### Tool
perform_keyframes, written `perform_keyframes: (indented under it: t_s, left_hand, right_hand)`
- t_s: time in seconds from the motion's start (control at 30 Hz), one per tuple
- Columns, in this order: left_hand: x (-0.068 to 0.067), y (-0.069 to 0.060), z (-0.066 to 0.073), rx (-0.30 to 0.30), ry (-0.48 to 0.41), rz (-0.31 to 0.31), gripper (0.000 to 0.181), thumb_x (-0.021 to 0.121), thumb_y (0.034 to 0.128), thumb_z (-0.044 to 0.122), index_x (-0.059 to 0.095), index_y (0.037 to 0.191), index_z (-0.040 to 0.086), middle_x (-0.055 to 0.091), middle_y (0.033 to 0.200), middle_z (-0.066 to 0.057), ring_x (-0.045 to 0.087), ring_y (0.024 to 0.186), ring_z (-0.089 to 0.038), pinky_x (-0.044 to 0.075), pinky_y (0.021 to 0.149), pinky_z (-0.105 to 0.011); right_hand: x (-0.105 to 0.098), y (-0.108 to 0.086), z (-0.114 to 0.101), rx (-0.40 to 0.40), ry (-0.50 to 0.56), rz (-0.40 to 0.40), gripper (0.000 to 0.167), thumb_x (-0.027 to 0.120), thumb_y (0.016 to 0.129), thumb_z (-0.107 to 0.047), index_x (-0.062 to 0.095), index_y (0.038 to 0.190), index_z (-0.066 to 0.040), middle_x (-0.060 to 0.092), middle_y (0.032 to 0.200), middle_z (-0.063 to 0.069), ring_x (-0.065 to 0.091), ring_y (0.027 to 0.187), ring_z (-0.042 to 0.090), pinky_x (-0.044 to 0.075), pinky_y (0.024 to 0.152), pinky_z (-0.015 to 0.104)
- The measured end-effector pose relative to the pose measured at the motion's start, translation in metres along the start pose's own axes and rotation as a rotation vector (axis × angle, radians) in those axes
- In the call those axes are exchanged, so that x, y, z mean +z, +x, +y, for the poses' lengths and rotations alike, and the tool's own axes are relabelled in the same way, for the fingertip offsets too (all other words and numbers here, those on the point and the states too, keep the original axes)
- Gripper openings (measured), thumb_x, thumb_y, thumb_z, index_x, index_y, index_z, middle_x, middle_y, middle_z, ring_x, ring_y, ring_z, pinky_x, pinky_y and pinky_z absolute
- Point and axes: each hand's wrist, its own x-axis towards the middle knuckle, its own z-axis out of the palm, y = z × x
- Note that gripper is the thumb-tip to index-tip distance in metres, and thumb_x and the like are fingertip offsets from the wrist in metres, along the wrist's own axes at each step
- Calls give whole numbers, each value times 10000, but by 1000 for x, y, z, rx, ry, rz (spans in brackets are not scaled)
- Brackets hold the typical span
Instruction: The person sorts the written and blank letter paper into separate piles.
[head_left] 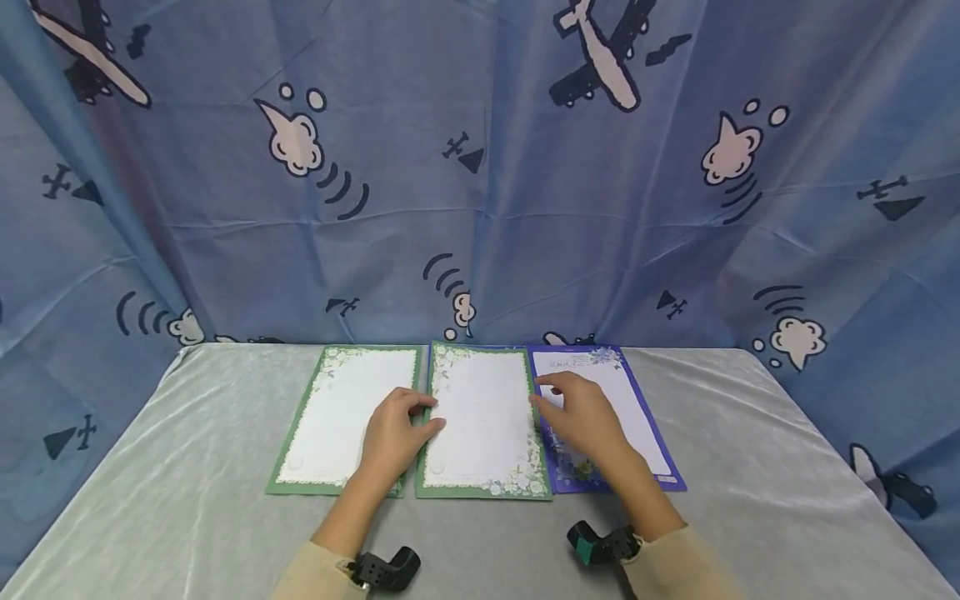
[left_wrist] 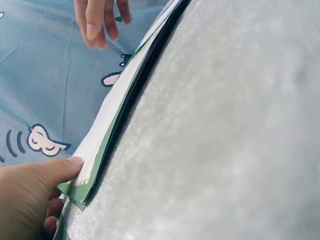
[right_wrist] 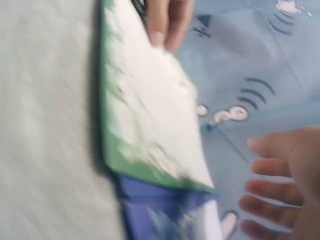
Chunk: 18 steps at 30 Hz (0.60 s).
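Three bordered paper sheets lie side by side in the head view. The middle green-bordered sheet [head_left: 483,417] has white flowers at its lower right corner, and a thin blue edge shows behind its top. My left hand [head_left: 396,429] pinches its left edge; in the left wrist view the thumb [left_wrist: 67,170] lies on top. By its right edge, over the purple-bordered sheet [head_left: 637,417], my right hand [head_left: 581,412] has its fingers loosely bent. The right wrist view shows that hand's fingers [right_wrist: 272,195] spread apart, holding nothing. Another green-bordered sheet [head_left: 337,417] lies under the left forearm's side.
A pale grey cloth [head_left: 202,467] covers the table. Behind it hangs a blue curtain [head_left: 405,167] printed with planes and clouds. Black wrist devices sit on the left wrist [head_left: 386,571] and the right wrist [head_left: 600,546], below the sheets.
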Motion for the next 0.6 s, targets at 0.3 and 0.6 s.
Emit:
perform_keyframes:
  t_s: [0.3,0.6]
  left_hand:
    - [0,-1,0,-1,1,2,185,831,830,158,795,1011,144,731,901,-7,660,835,-142,538,740,-332]
    - [0,-1,0,-48,-96,8,135,819,834,116,806,967,133,749,824,11,673,749,-96,540,683,-242]
  right_hand:
    - [28,-3,-3,5,7,-70,354,724,935,-248,712,1226,-47,681,1297,168,634,1226,365,505,1033,535]
    - [46,-4,11,-7,46,20,345,754,902,-190,722,1199,-18,682,1297,193,605,1255,395,470,1073,543]
